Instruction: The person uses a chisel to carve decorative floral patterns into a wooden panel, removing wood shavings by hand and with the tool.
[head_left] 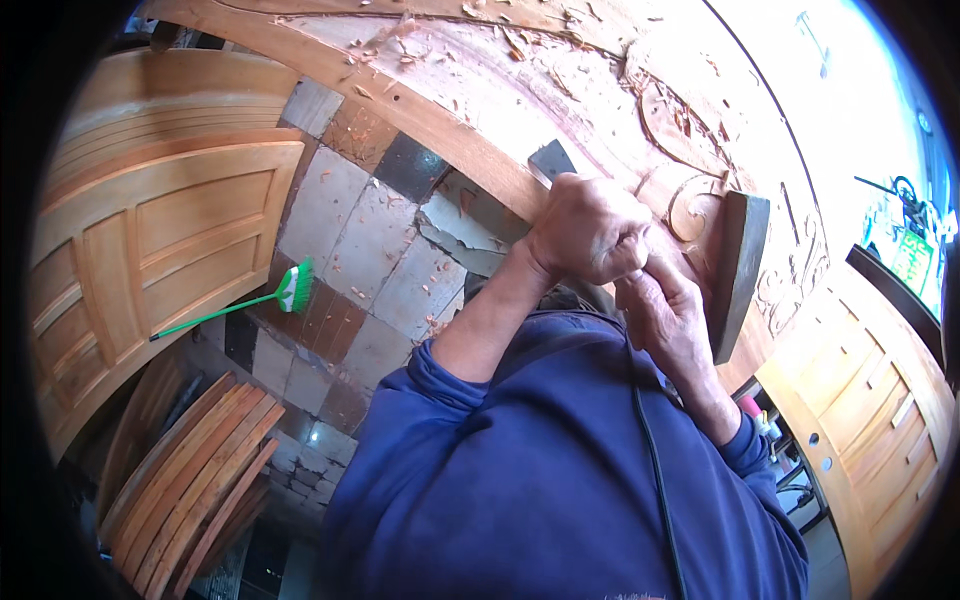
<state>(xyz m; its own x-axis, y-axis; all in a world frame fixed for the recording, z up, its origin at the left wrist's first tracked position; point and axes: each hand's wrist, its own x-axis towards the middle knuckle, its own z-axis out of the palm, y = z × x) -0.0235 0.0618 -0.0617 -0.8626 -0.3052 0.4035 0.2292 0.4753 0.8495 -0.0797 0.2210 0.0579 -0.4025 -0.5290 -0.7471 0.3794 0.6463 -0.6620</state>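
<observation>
My left hand (592, 232) is closed in a fist in front of my chest, at the near edge of a carved wooden panel (480, 85). Pressed against it is my right hand (668, 312), its fingers curled too. Whatever the two hands grip is hidden by the fingers. Just beyond the left fist shows a small dark grey block (551, 160), by the panel's edge. To the right of my right hand a long, dark, slightly bowed block (740, 275) stands out over the panel; I cannot tell whether the hand touches it. Scroll carving (690, 208) shows between them.
Wood shavings (515, 45) litter the panel. Panelled wooden doors (205, 215) lean at the left; another door (860, 390) lies at the right. A green broom (295, 288) rests on the tiled floor (335, 200). Curved boards (195, 480) are stacked at lower left.
</observation>
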